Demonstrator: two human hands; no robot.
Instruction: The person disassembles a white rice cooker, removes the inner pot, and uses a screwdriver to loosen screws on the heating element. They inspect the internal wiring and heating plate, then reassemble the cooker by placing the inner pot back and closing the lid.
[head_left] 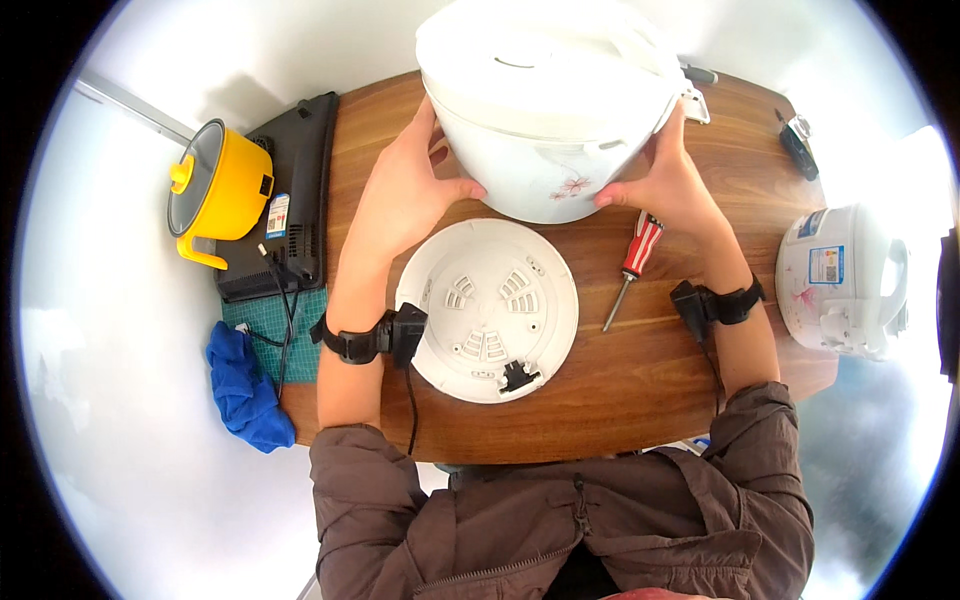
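Both my hands grip a white rice cooker (545, 120) with a pink flower print, at the far middle of the wooden table. My left hand (415, 190) presses its lower left side with the thumb in front, and my right hand (665, 185) does the same on the right. Most of the fingers are hidden behind the body. Just this side of the cooker lies a round white vented base cover (485, 335) with a black connector piece near its front edge. A red-and-white screwdriver (644, 243) rests below my right hand, its tip pointing toward me.
On the left, a yellow electric pot (230, 190) stands on a black flat appliance (305, 180), beside a green mat (305, 340) and a blue cloth (245, 390). At right are a second white rice cooker (835, 240) and a small black-and-silver object (798, 145).
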